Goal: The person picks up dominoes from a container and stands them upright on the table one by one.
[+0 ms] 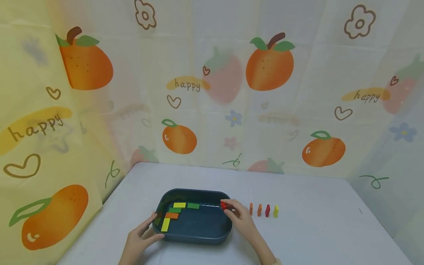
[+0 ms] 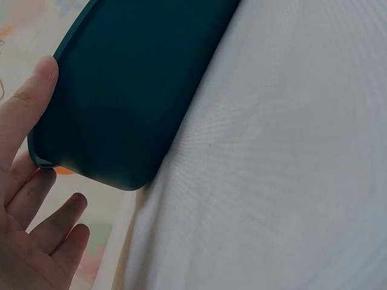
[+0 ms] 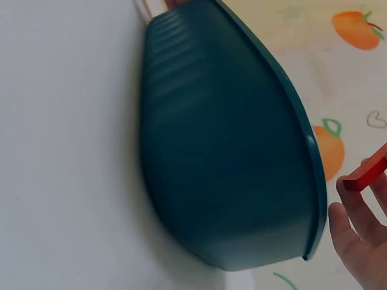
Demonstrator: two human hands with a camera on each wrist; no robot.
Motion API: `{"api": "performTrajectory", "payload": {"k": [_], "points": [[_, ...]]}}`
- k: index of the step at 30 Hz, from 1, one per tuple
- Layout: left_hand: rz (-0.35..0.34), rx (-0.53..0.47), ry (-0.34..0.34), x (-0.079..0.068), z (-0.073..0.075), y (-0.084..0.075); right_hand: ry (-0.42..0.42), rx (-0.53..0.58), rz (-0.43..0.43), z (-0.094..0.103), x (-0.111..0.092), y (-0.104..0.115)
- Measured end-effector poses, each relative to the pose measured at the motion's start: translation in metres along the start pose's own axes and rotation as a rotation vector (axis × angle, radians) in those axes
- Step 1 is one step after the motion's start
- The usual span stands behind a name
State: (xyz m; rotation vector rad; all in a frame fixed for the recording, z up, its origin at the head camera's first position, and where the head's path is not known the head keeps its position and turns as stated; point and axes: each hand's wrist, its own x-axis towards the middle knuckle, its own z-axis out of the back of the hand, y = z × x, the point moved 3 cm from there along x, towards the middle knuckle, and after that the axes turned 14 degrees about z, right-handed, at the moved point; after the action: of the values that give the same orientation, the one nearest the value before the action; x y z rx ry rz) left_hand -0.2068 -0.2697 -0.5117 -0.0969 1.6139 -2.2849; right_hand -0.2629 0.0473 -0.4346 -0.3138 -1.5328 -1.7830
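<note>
Hands: L [image 1: 140, 235] grips tray [image 1: 198, 225], R [image 1: 244, 221] pinches red blk [image 1: 223, 205]; inside blks [image 1: 179, 205] head-cam only.

Soft, dim light is falling over the head view, glowing yellow on the curtain [image 1: 23, 84] towards nine o'clock. Both wrist views are looking darker; in the right one, the tray [image 3: 230, 139] is casting a blurry shadow towards eight o'clock, its rim [image 3: 312, 145] glinting at three o'clock.

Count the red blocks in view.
2: one red block pinched in the right hand, one standing in the row right of the tray, between an orange block and a yellow block. The right hand could hide others.
</note>
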Motion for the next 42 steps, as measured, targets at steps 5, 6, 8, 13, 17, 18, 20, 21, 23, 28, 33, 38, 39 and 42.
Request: {"api": "performTrajectory", "payload": {"k": [5,6,8,13,17,18,20,21,23,28,33,38,39,42], "points": [[-0.011,0.000,-0.003,0.000,0.000,0.000,-0.036,-0.017,-0.012,0.007,0.000,-0.001],[-0.012,0.000,-0.003,0.000,-0.001,0.000,-0.038,-0.018,-0.010,0.008,0.000,-0.001],[-0.012,-0.002,-0.002,0.000,-0.001,0.000,-0.041,-0.018,0.003,0.010,0.000,-0.001],[-0.013,-0.005,-0.004,-0.001,0.000,0.000,-0.049,-0.020,0.037,0.015,-0.002,-0.003],[-0.016,-0.007,-0.006,-0.002,0.000,0.000,-0.059,-0.020,0.034,0.020,-0.003,-0.004],[-0.014,-0.009,-0.004,-0.002,0.000,0.000,-0.066,-0.019,0.030,0.022,-0.004,-0.004],[-0.009,-0.011,0.002,-0.002,0.000,0.000,-0.090,-0.014,0.039,0.026,-0.006,-0.005],[-0.005,-0.012,0.005,-0.002,-0.001,0.000,-0.102,-0.009,0.051,0.028,-0.006,-0.005],[0.002,-0.012,0.007,-0.002,-0.001,0.000,-0.125,-0.016,0.067,0.033,-0.008,-0.006],[-0.004,-0.002,-0.001,0.000,-0.001,0.000,-0.158,-0.063,0.089,0.045,-0.008,-0.006],[-0.009,0.001,-0.003,0.001,-0.001,0.001,-0.195,-0.116,0.075,0.057,-0.010,-0.007],[-0.006,-0.001,-0.005,0.000,-0.001,0.000,-0.232,-0.131,0.016,0.069,-0.013,-0.008],[-0.004,-0.003,-0.005,0.000,-0.001,0.000,-0.234,-0.130,0.014,0.071,-0.014,-0.008],[0.006,-0.010,-0.002,-0.001,-0.001,0.001,-0.246,-0.130,0.020,0.079,-0.016,-0.009]]}}
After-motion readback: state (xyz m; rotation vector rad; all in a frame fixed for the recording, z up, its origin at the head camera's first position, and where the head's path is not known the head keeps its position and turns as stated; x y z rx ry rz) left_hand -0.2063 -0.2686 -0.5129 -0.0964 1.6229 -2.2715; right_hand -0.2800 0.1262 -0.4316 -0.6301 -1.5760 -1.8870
